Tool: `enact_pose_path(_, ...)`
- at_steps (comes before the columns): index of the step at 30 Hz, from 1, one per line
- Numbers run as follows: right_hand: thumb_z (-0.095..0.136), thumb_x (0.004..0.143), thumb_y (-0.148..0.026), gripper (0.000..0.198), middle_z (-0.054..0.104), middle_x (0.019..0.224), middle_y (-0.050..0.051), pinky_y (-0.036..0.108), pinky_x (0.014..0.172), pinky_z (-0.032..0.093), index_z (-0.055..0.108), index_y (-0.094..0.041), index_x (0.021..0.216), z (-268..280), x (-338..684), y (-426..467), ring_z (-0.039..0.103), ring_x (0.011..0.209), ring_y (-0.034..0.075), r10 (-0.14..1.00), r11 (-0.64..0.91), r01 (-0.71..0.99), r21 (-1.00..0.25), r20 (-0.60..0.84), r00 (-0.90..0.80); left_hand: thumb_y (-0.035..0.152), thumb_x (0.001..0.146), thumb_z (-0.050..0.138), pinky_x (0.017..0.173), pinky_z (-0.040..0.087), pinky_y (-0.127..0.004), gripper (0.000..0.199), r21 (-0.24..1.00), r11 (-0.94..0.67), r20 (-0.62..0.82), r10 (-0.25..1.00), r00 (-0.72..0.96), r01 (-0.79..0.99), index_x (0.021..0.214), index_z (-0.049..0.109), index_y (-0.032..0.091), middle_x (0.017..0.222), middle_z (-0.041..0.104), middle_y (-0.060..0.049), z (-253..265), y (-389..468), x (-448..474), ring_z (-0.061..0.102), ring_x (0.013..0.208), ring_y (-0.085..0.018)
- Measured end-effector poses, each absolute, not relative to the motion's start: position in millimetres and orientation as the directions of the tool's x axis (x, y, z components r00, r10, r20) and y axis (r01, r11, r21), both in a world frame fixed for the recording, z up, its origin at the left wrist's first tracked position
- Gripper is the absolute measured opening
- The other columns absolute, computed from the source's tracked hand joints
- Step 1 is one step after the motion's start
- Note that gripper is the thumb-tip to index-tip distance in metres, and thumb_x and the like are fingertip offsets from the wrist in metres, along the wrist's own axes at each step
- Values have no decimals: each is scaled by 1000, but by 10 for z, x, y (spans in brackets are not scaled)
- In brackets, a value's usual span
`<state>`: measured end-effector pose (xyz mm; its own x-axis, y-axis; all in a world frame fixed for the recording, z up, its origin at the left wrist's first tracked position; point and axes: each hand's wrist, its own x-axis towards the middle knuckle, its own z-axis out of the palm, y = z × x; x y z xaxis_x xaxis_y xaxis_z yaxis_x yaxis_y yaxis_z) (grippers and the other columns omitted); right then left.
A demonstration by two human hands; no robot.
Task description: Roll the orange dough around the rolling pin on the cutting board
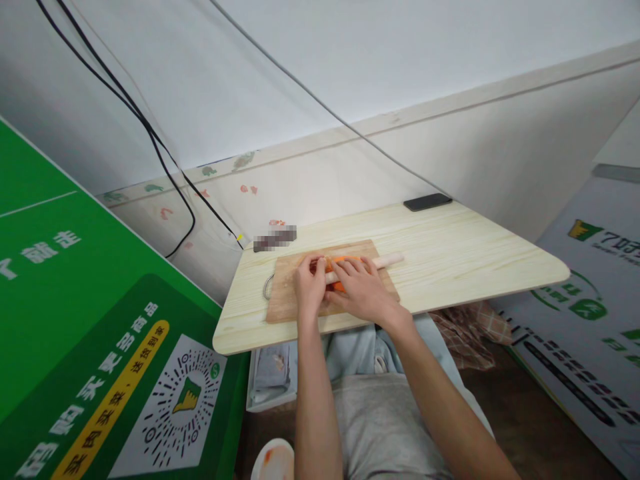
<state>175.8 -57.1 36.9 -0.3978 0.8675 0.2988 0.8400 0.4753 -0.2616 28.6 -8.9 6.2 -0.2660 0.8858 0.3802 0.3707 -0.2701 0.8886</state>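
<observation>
A pale wooden rolling pin lies across the wooden cutting board, its right end reaching past the board's edge. Under and beside it is a flattened orange piece, partly covered by my hands; whether it is dough or clay I cannot tell. My left hand is curled at the rolling pin's left end, fingertips and thumb close together. Over the pin's middle and the orange piece lies my right hand, its fingers stretched out and slightly apart. A metal loop handle sticks out from the board's left side.
The light wooden table stands against the wall. A black phone lies at its back edge, and a blurred dark object at the back left. Cables hang at the left. Below are a white tray and a white stool-like top.
</observation>
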Motion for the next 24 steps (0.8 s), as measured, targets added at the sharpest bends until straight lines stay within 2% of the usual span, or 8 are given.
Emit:
enact_pose_path(11,59,102,-37,47,67,146,17,55,128,21,63,-15,144,252,1616,-395,52,139,35,864,423,873,-244,397,-308,26,96,63,94,58,-35,15,885,-293,396,882,-254,362,93,76,19,97,81,-8,21,-58,277,76,95,-22)
enact_pose_path(24,60,102,-38,49,68,145,16,54,127,23,63,-16,146,267,1625,-410,52,138,35,867,421,873,-245,390,-309,27,96,64,94,58,-35,15,884,-286,392,884,-253,369,93,76,20,97,81,-8,21,-56,272,75,95,-23)
